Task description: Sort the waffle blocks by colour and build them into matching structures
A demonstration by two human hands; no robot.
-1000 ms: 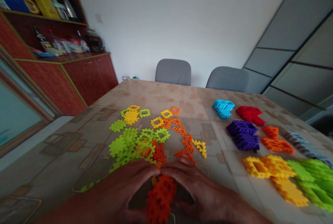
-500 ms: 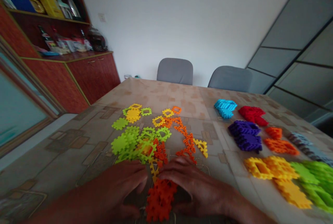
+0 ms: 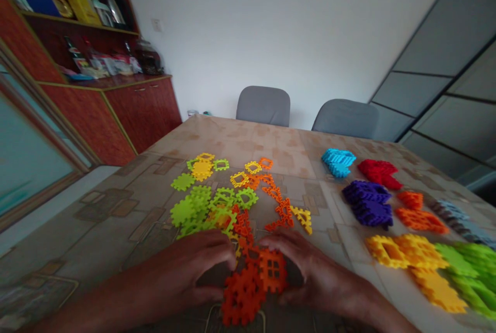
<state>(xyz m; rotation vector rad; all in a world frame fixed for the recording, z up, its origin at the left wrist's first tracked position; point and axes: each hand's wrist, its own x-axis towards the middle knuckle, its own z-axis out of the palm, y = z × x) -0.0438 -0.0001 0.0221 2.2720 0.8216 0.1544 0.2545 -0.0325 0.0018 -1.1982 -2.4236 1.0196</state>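
Both hands rest on the table near its front edge, cupped around a cluster of orange interlocking plastic tiles [image 3: 251,284]. My left hand [image 3: 194,271] lies on the cluster's left side, fingers curled and touching the tiles. My right hand [image 3: 310,271] presses on the right side, against an orange grid tile [image 3: 273,269]. Just beyond my fingers lies a loose scatter of lime green tiles [image 3: 201,206], yellow tiles [image 3: 242,178] and orange tiles [image 3: 281,209].
Sorted stacks stand at the right: cyan [image 3: 338,161], red [image 3: 378,173], purple [image 3: 368,202], orange [image 3: 418,214], yellow [image 3: 414,258], green [image 3: 468,266], grey-blue [image 3: 455,214]. Two grey chairs [image 3: 263,106] stand at the table's far side. A red-brown cabinet [image 3: 127,111] with shelves is at the left.
My hands have spread slightly and pushed the orange tiles together; an orange grid tile now shows beside my right fingers. The view shifted a little to the left.
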